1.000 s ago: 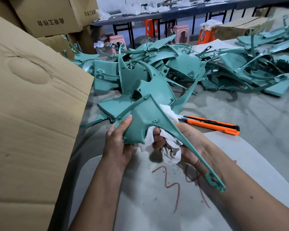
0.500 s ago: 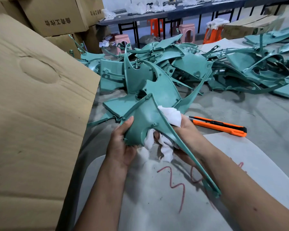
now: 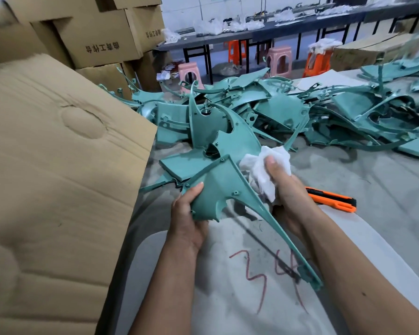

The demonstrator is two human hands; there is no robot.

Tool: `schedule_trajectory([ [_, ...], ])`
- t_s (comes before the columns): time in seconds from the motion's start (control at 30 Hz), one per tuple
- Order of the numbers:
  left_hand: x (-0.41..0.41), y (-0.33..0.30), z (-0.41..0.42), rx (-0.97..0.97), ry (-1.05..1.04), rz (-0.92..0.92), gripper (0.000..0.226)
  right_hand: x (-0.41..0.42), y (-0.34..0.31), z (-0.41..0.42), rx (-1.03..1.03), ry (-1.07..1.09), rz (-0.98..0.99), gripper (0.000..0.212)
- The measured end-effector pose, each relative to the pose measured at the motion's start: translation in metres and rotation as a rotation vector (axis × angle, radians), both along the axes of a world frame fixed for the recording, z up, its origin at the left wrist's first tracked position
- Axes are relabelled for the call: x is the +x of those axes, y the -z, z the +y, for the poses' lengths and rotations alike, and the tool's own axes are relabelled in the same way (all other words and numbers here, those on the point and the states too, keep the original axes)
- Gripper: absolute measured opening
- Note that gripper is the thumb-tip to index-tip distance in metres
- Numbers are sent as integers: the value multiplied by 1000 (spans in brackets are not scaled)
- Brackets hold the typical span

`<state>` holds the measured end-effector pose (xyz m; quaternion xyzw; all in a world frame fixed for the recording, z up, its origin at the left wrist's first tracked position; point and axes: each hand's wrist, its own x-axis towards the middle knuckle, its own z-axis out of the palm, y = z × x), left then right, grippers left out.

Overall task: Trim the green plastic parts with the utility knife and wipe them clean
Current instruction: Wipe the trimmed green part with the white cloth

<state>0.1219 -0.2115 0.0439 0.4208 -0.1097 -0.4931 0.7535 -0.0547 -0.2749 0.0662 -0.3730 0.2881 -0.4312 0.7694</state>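
A teal-green plastic part is showing a plain matte teal surface at the centre. A white cloth is sitting at one o'clock from it. An orange and black utility knife is lying at three o'clock. A pale grey board at six o'clock is bearing red scrawled marks. Tan cardboard is filling nine o'clock. More teal parts are piling at twelve o'clock, beyond them pink stools and orange stools.
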Motion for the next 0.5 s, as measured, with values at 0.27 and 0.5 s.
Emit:
schedule_trajectory([
  [0.27,-37,-50,-8,-112,-106,511,17,5,-6,-13,-740,-8,737,15],
  [0.5,-55,-171,-29,-92,-186,196,10,-9,-6,1,-1133,484,847,52],
])
